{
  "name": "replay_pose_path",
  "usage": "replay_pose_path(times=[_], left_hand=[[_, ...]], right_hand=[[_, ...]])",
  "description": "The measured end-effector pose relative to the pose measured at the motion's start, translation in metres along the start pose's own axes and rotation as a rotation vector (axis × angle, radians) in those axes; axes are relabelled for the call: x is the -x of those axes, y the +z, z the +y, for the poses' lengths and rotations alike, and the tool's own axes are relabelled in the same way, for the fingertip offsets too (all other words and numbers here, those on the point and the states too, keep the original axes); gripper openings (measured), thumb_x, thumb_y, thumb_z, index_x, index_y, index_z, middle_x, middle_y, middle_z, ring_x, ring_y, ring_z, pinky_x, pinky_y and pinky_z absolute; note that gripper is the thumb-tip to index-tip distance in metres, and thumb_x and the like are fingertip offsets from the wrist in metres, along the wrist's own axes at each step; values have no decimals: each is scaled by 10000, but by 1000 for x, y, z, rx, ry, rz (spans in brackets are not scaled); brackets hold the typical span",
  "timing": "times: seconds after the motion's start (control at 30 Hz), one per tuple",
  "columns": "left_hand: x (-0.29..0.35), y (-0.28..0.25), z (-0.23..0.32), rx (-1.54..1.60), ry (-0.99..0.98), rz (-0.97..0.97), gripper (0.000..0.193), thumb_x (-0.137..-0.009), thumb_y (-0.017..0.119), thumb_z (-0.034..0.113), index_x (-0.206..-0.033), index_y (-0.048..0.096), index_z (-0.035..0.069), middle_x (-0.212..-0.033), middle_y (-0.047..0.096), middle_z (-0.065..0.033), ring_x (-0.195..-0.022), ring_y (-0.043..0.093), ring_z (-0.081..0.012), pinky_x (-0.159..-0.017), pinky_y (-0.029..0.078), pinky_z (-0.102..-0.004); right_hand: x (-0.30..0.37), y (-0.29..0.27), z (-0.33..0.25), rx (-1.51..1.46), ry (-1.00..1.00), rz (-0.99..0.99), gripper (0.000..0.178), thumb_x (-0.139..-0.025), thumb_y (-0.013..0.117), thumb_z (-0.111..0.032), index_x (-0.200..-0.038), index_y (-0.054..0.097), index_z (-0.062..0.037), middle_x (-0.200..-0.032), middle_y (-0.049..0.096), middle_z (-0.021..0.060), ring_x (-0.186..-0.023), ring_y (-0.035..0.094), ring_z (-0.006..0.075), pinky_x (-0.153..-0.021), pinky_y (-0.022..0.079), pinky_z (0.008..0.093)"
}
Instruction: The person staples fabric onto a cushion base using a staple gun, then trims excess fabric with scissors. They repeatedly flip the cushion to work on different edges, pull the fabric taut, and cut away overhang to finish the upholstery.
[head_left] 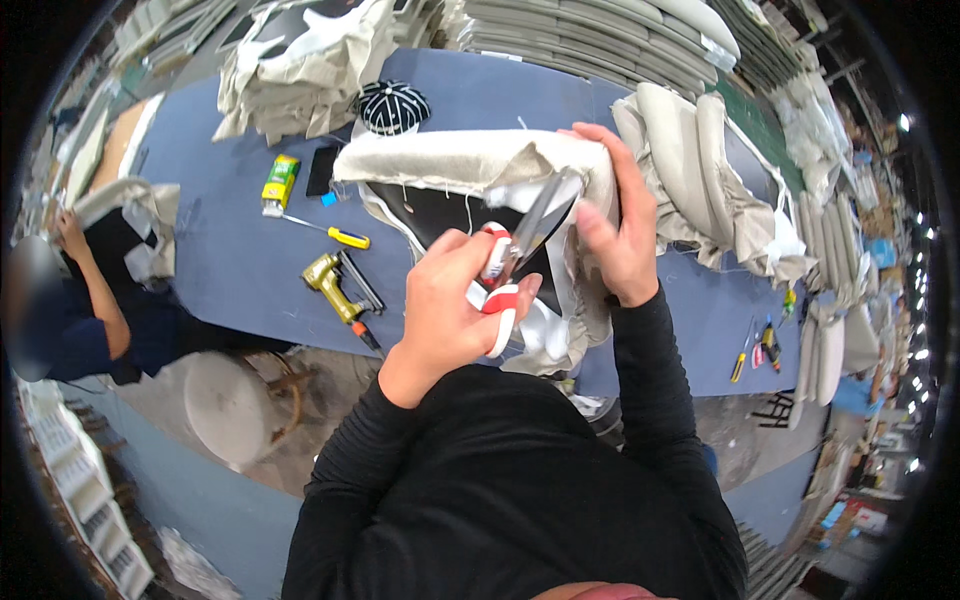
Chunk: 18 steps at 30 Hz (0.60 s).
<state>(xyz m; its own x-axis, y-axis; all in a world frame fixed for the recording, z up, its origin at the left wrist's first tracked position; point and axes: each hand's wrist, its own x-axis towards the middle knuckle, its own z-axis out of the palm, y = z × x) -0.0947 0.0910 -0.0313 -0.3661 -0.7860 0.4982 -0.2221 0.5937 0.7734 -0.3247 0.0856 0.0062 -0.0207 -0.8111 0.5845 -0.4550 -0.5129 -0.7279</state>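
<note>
In my left hand [450, 305] is a pair of scissors [498, 322] with red and white handles, my fingers closed round the loops. The blades point up and right, over the edge fabric of a beige upholstered chair pad [450, 160]. My right hand [622, 235] grips the pad's right side, fingers over its outer edge and thumb toward the inside. The pad is tilted up with its black underside showing. Loose fabric and threads hang along its rim. Whether the blades touch the fabric I cannot tell, as they are blurred.
On the blue-grey table [225, 225] lie a staple gun [328, 285], a screwdriver [348, 238], a green-yellow box [281, 182], a phone [321, 170] and a striped cap [393, 107]. Beige pads [690, 170] are stacked right and behind. At left a co-worker [75, 300] handles another pad.
</note>
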Motion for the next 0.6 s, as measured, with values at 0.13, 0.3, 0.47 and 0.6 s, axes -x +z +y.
replay_pose_path(times=[0.13, 0.3, 0.47, 0.6], left_hand=[[13, 8, -17, -27, -81, -90, 250, -901, 874, 206, -981, 690, 57, -760, 668, -119, -657, 664, -348, -617, 512, -418], [13, 5, -34, -115, -86, -149, 315, -966, 818, 273, -1117, 661, 47, -752, 689, -143, -693, 702, -396, -624, 539, -474], [4, -11, -37, -257, -133, -230, 356, -997, 782, 315, -1163, 644, 31, -761, 693, -176, -711, 710, -418, -627, 535, -511], [-1, -11, -40, -240, -139, -220, 330, -1007, 761, 289, -1178, 635, 36, -740, 682, -185, -709, 708, -423, -627, 530, -522]], right_hand=[[-18, 12, 14, -25, 39, -30, 506, -997, 635, -239, -1450, 647, -15, -1336, 752, 141, -1200, 721, 233, -1076, 526, 358], [-32, 26, 14, 71, 32, -70, 476, -990, 637, -213, -1418, 661, -6, -1304, 759, 146, -1169, 726, 221, -1039, 544, 349], [-43, 37, 13, 73, -20, -73, 473, -991, 635, -217, -1414, 662, -6, -1274, 765, 145, -1121, 746, 232, -1016, 553, 343], [-46, 38, 13, 73, 35, -85, 474, -1001, 635, -234, -1417, 662, -9, -1267, 766, 145, -1108, 750, 226, -1004, 558, 342]])
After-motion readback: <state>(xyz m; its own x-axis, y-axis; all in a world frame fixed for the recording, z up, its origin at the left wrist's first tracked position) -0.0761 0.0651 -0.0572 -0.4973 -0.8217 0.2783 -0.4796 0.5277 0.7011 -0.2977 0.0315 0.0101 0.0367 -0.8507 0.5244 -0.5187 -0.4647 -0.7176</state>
